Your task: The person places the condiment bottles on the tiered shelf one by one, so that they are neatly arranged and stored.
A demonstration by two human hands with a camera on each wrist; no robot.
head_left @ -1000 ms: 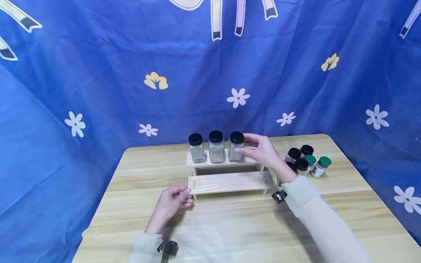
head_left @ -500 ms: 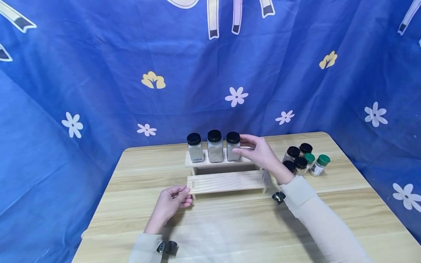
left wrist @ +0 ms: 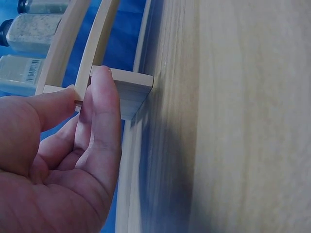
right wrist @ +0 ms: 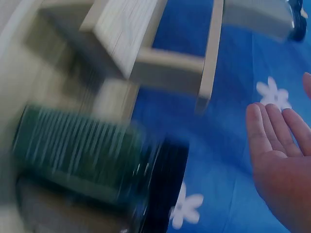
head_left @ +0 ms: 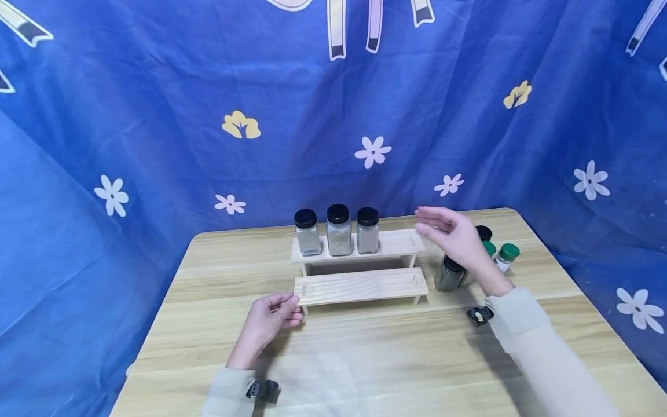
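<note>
A two-step wooden rack stands at the back of the table. On its upper step, three glass spice jars with black lids stand in a row: a left jar, a middle jar and a right jar. My left hand pinches the left end of the lower step between thumb and fingers, as the left wrist view also shows. Holding nothing, my right hand is in the air right of the rack, fingers extended. Beneath it stands a dark-filled jar, blurred in the right wrist view.
Right of the rack, a green-lidded shaker and several other jars cluster, partly hidden behind my right hand. A blue patterned cloth hangs behind the wooden table.
My right hand has let go of the right jar on the upper step and moved right, toward the jar cluster. My left hand keeps its hold on the rack.
</note>
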